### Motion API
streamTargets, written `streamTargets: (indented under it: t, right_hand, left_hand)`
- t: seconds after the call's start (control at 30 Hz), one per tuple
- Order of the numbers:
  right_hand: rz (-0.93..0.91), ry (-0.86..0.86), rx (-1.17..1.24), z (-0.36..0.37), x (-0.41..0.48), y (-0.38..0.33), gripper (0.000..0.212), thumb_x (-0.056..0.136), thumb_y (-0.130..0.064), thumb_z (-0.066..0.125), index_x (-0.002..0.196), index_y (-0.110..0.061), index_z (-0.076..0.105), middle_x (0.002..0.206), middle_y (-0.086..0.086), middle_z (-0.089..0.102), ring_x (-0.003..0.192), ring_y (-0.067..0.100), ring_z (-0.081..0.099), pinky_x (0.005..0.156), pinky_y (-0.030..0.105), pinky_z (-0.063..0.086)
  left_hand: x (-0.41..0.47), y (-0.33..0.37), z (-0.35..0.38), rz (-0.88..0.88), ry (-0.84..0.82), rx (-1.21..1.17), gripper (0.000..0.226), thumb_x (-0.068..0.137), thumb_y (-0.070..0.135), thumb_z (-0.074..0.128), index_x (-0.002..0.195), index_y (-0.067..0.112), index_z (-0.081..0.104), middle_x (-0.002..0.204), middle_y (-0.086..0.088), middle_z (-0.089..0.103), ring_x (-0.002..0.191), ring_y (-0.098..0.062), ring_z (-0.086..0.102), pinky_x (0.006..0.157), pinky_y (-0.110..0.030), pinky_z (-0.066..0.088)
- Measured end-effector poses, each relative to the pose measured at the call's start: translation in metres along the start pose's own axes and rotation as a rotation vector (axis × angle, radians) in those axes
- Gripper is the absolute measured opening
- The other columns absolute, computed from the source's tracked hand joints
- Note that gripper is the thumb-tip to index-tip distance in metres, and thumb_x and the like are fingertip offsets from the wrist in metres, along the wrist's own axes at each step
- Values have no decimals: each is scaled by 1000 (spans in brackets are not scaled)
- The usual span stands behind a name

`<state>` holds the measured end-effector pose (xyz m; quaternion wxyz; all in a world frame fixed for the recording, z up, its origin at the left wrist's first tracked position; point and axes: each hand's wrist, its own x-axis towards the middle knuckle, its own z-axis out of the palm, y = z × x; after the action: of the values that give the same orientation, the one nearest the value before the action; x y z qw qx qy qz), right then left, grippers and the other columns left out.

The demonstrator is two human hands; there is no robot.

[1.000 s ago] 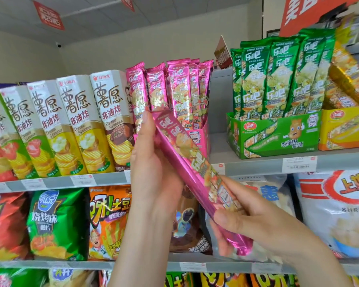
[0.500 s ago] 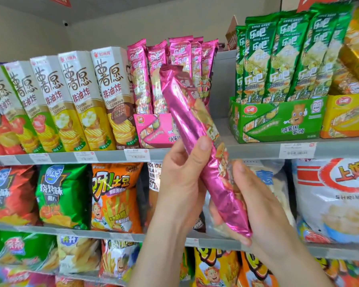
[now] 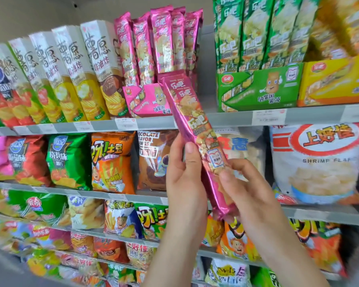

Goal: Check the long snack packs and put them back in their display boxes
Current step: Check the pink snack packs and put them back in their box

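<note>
I hold a long pink snack pack [image 3: 197, 129] in both hands, tilted with its top end leaning left toward the upper shelf. My left hand [image 3: 184, 179] grips its left side at mid length, thumb on the front. My right hand [image 3: 245, 187] holds the lower part from the right. The pack's top end sits just in front of the pink display box [image 3: 147, 100], where several matching pink packs [image 3: 160, 42] stand upright. To the right, a green display box [image 3: 257, 90] holds several long green packs [image 3: 257, 32].
A yellow display box [image 3: 334, 81] stands right of the green one. Tall white chip cartons [image 3: 75, 73] fill the upper shelf's left side. Lower shelves carry chip bags, including an orange bag [image 3: 110, 162] and a large white shrimp-flavour bag [image 3: 317, 162]. Grey shelf rail [image 3: 236, 117] with price tags.
The view has tilted down, showing more lower shelves. The pink pack has turned so its printed front faces me, and both hands have slid lower on it.
</note>
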<state>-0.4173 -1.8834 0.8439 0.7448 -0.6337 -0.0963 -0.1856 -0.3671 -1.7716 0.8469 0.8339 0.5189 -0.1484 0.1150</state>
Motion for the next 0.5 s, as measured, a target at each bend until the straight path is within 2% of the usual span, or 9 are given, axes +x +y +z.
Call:
streamTargets:
  t: [0.07,0.1,0.17,0.23,0.3,0.37,0.43,0.5]
  right_hand:
    - [-68,-172,-105,8,-15,4,21,83,-49,63,103,-43,65,77,-10,72,61,6,62,55,13,47]
    - [-113,-181,-134,8,-20,2,26,84,-48,65,110,-46,64,88,-13,74,69,7,67,61,16,52]
    - [-162,-194,-186,1,-24,12,39,84,-53,65,122,-52,58,107,-17,72,89,18,71,75,30,59]
    - [-154,-260,-234,-8,-25,8,46,83,-57,62,128,-57,51,113,-21,69,97,22,69,83,37,57]
    - [-208,-288,-305,-2,-33,8,47,84,-56,61,130,-56,50,114,-22,69,95,13,69,82,30,56]
    - [-302,-234,-343,-3,-36,6,45,82,-54,65,126,-55,55,106,-20,71,86,10,69,74,27,56]
    - [-349,-146,-362,-5,-36,4,49,77,-52,70,125,-49,60,97,-18,73,76,9,68,66,26,56]
    - [-377,-79,-315,-2,-37,4,52,72,-51,74,123,-50,61,96,-22,73,77,5,69,65,20,56]
  left_hand:
    - [-2,6,5,18,65,-21,46,89,40,54,130,18,56,118,-15,66,101,-24,62,86,-37,51]
    - [-3,7,7,25,74,-38,44,93,39,55,132,18,55,121,-16,64,105,-25,61,92,-41,49]
    - [-6,9,8,37,77,-50,40,96,35,52,133,19,54,126,-14,64,114,-31,60,98,-47,47]
    - [-10,10,10,54,98,-28,32,98,34,50,129,26,58,126,-11,65,114,-26,61,96,-44,49]
    - [-14,11,10,60,111,7,30,97,37,51,125,31,60,124,-7,67,108,-19,63,91,-38,51]
    - [-18,11,10,53,122,56,37,95,41,49,128,30,59,126,-1,66,114,-13,62,95,-33,51]
    - [-22,10,11,52,128,124,56,89,49,46,137,22,54,138,-4,58,131,-21,50,111,-46,39]
    - [-26,15,15,55,150,114,61,89,49,46,139,14,51,144,-10,52,136,-26,45,115,-48,32]
